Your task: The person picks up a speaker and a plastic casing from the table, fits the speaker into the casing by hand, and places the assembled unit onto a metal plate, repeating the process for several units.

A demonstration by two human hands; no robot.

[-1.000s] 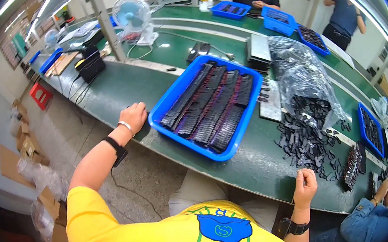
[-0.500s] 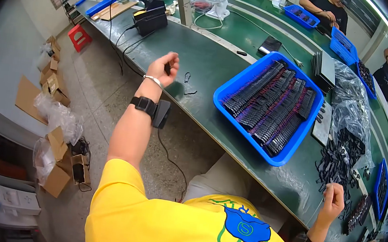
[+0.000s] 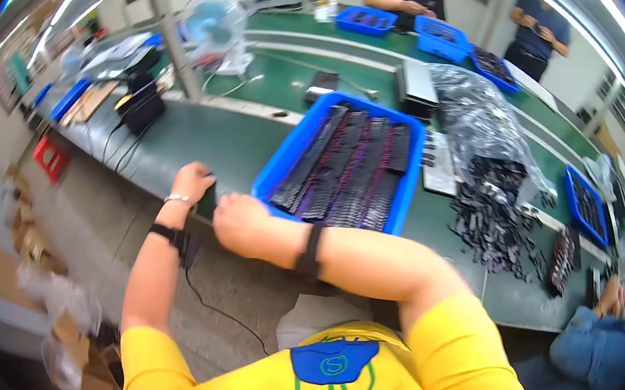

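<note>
The green bench [image 3: 179, 150] carries a blue tray [image 3: 292, 146], with a heap of loose black pieces [image 3: 490, 223] and a clear plastic bag [image 3: 483, 114] to its right, a flat grey plate [image 3: 439, 169] between tray and heap, and a black boxy device [image 3: 143, 108] well to the left.

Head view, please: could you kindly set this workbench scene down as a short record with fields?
left hand: holds a small dark item, blurred
right hand: beside the left hand; grip cannot be told
blue tray: by the right hand, holding black parts in rows
right of blue tray: loose black pieces at the mouth of a plastic bag
background left: pale fan
</note>
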